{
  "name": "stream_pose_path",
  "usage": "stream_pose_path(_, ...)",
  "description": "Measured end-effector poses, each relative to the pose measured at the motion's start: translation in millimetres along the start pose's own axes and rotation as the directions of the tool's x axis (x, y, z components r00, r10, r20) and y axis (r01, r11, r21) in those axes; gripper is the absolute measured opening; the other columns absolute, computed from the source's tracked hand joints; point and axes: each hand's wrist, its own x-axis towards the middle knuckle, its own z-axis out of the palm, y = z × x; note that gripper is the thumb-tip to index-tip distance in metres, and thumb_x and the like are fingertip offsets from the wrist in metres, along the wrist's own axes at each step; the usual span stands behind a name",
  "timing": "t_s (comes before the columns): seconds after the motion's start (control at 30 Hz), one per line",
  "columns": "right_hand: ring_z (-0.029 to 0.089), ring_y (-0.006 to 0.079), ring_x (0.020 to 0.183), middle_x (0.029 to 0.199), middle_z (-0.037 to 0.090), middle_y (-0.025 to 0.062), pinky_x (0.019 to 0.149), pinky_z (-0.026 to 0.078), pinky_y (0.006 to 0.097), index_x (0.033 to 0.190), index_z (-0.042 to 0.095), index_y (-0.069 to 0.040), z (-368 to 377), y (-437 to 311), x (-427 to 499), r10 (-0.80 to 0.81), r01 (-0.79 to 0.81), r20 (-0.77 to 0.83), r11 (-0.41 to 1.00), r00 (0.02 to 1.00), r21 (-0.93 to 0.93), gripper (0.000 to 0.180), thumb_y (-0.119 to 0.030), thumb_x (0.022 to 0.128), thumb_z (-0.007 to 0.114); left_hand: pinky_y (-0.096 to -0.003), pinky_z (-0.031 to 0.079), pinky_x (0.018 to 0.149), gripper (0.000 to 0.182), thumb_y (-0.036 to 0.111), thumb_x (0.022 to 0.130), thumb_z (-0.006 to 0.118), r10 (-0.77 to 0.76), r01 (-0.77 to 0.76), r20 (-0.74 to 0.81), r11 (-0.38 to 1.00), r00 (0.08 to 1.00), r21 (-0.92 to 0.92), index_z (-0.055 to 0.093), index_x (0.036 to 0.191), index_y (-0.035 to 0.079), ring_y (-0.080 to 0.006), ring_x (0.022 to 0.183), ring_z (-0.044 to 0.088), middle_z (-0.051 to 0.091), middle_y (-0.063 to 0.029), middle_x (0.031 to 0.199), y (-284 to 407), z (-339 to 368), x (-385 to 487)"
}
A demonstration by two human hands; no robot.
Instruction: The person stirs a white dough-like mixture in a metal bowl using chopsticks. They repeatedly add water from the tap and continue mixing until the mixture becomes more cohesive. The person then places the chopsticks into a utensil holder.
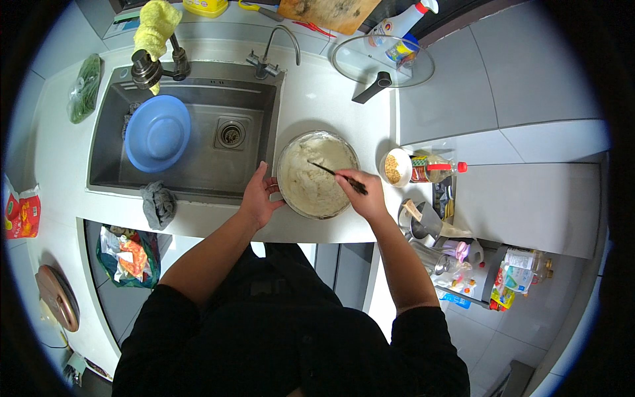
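Note:
A round metal bowl (pixel 285 197) holding pale, lumpy dough or batter (pixel 313 186) stands on the white countertop, right of the sink. My right hand (pixel 361 192) grips dark chopsticks (pixel 325 168), whose tips reach into the mixture; whether they are one or two sticks is hard to tell. My left hand (pixel 260 198) rests against the bowl's left side, fingers spread, the thumb pointing up beside the sink's edge. Just right of the bowl is a small white bowl (pixel 408 168) with chopped yellowish bits, perhaps nuts.
The steel sink (pixel 250 173) holds a blue plastic basin (pixel 163 134). A grey cloth (pixel 158 204) lies at its front edge. Behind the bowl, a glass lid (pixel 347 64) leans near a spray bottle (pixel 404 22). At right stand an oil bottle (pixel 436 168) and a metal pot (pixel 406 223).

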Motion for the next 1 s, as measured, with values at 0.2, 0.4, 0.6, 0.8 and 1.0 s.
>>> stream_pose_path(0.2,0.076,0.0254,0.077,0.095,0.077,0.0143,0.068,0.058,0.032,0.104,0.077,-0.006,-16.9,-40.6,-35.9,-0.053,0.056,0.03,0.992,0.998,-0.109,0.015,-0.012,0.09,0.078,-0.0663,0.035,0.11,0.078,0.061,0.103,0.05,-0.005,0.005,-0.003,1.0,1.0,0.0,0.023,0.161,0.016,-0.0271,0.115,0.049,0.052,-0.0106,0.118,0.0,0.2,0.4)
stream_pose_path(0.4,0.073,0.0269,0.074,0.09,0.075,0.0154,0.069,0.057,0.033,0.101,0.074,-0.003,42.2,-43.2,-18.9,-0.122,0.119,-0.127,0.992,0.984,-0.03,0.012,-0.009,0.091,0.075,-0.0651,0.037,0.107,0.076,0.062,0.102,0.049,0.001,-0.001,0.011,1.0,1.0,0.011,0.027,0.158,0.015,-0.0275,0.115,0.049,0.052,-0.0103,0.119,0.4,1.7,-0.5)
stream_pose_path(0.6,0.066,0.0115,0.07,0.082,0.073,0.0095,0.067,0.053,0.0261,0.101,0.074,0.0,36.2,-4.6,-14.5,0.024,-0.015,-0.276,0.999,0.961,0.032,0.011,-0.007,0.094,0.073,-0.0664,0.035,0.11,0.079,0.062,0.102,0.05,0.001,-0.001,-0.017,1.0,1.0,0.016,0.024,0.16,0.015,-0.0278,0.115,0.049,0.052,-0.0112,0.118,2.6,3.3,-2.1)
stream_pose_path(0.8,0.06,0.0049,0.068,0.077,0.07,0.0023,0.065,0.05,0.0218,0.102,0.075,0.003,-17.7,3.3,-27.3,0.269,-0.205,-0.284,0.95,0.92,0.236,0.016,-0.013,0.097,0.074,-0.068,0.033,0.111,0.081,0.062,0.102,0.051,0.008,-0.008,-0.009,1.0,1.0,0.005,0.022,0.161,0.014,-0.0285,0.116,0.049,0.052,-0.0123,0.119,1.2,1.3,-0.2)
stream_pose_path(1.0,0.067,0.0126,0.072,0.084,0.075,0.0104,0.07,0.054,0.0272,0.104,0.075,0.0,0.6,11.9,16.6,0.119,-0.094,-0.271,0.99,0.955,0.105,0.019,-0.015,0.093,0.077,-0.0676,0.035,0.11,0.081,0.063,0.1,0.052,0.012,-0.012,-0.01,1.0,1.0,0.025,0.025,0.16,0.015,-0.0289,0.118,0.049,0.052,-0.0126,0.121,0.3,0.0,1.2)
